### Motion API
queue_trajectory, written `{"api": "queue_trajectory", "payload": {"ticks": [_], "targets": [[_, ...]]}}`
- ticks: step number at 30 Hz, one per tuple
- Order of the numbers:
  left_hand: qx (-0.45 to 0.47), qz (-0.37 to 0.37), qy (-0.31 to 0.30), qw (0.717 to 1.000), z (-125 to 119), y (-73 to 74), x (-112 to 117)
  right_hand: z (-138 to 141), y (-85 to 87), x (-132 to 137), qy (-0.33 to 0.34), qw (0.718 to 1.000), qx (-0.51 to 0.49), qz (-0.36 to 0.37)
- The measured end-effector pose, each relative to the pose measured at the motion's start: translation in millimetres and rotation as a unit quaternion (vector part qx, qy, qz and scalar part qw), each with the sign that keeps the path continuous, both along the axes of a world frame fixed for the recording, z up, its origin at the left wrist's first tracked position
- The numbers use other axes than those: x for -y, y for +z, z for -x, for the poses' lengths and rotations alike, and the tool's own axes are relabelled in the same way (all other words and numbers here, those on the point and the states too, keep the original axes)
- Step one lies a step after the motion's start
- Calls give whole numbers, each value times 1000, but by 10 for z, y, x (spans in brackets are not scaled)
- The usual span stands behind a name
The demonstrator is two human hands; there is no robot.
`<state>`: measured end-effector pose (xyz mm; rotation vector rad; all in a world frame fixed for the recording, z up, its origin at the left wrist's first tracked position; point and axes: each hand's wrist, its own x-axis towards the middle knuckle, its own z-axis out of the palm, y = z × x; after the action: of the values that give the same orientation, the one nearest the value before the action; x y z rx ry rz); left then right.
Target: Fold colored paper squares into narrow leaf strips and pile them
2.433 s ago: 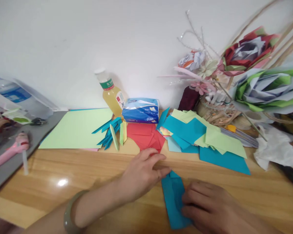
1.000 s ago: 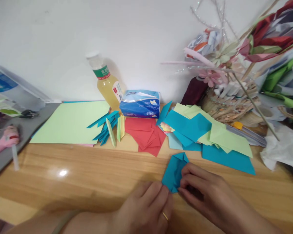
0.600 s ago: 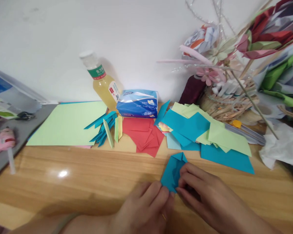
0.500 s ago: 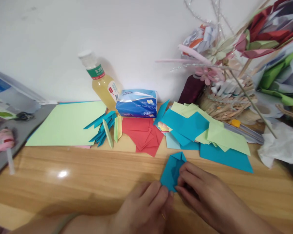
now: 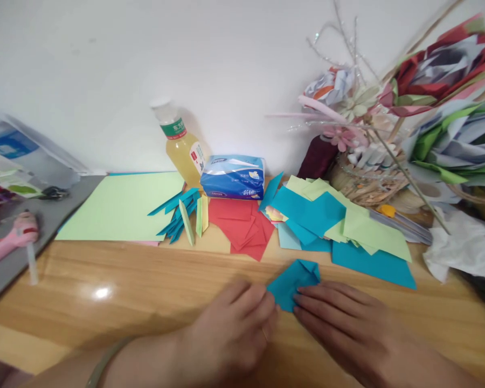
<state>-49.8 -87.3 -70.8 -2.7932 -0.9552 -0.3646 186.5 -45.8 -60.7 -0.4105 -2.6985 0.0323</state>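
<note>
Left hand (image 5: pixel 234 328) and right hand (image 5: pixel 343 323) palm-down, fingers (image 5: pixel 315 293) together on the folded teal paper (image 5: pixel 293 279)

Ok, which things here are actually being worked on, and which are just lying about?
In hand: folded blue paper, touched by left hand and right hand.
Lying about: drink bottle, tissue pack, red squares, green sheet, folded strips, loose paper pile, glue gun, paper flowers.

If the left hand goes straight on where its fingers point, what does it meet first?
The left hand meets the folded blue paper at once, right at its fingertips, perhaps already touching.
</note>
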Motion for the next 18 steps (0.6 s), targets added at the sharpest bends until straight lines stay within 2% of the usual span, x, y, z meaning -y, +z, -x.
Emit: {"api": "queue_trajectory", "payload": {"ticks": [3,6,8,10,12,15,18], "targets": [[28,-13,20,999,51,34,-113,55,74,79,46,998,40,-11],[60,25,40,997,37,32,-147,156,105,213,72,994,76,15],[77,38,44,995,16,18,-136,202,97,277,42,997,32,56],[88,22,42,995,2,-2,-124,216,68,284,3,995,-39,94],[84,-4,37,996,-8,-22,-119,217,30,237,-86,987,-113,73],[68,-16,36,997,-37,-49,-121,237,-20,139,-207,975,-75,44],[59,-13,44,997,-79,-62,-127,273,-60,101,-244,965,-44,84]]}}
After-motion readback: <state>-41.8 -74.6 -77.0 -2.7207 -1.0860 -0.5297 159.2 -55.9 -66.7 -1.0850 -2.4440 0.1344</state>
